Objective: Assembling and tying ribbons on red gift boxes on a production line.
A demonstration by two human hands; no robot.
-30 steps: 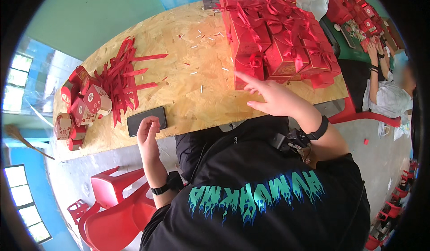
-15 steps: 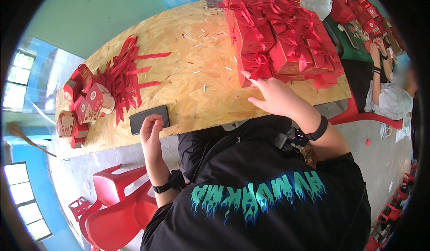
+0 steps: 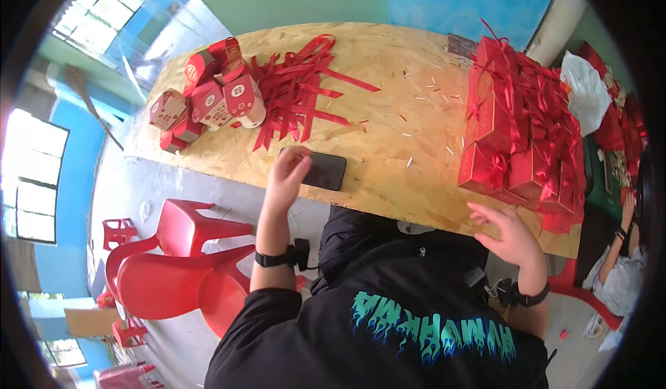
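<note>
My left hand (image 3: pixel 284 179) hovers at the table's near edge beside a black phone (image 3: pixel 326 171). Its fingers curl loosely with nothing seen in them. My right hand (image 3: pixel 512 236) is open, fingers apart, just off the near edge below the stacked red gift boxes (image 3: pixel 524 132). These boxes are tied with red ribbon bows. A pile of loose red ribbons (image 3: pixel 298 87) lies beyond the phone. To its left, several small red-and-white patterned boxes (image 3: pixel 211 97) sit heaped together.
The wooden board table (image 3: pixel 388 174) carries scattered small white and red bits. A white plastic bag (image 3: pixel 586 92) sits behind the stack. Red plastic chairs (image 3: pixel 163 285) stand at left. Another person's arm (image 3: pixel 617 243) shows at far right, near a green surface.
My view has swung right, so the table things appear farther right. My right hand has drawn back from the stacked gift boxes toward me. My left hand stays near the phone.
</note>
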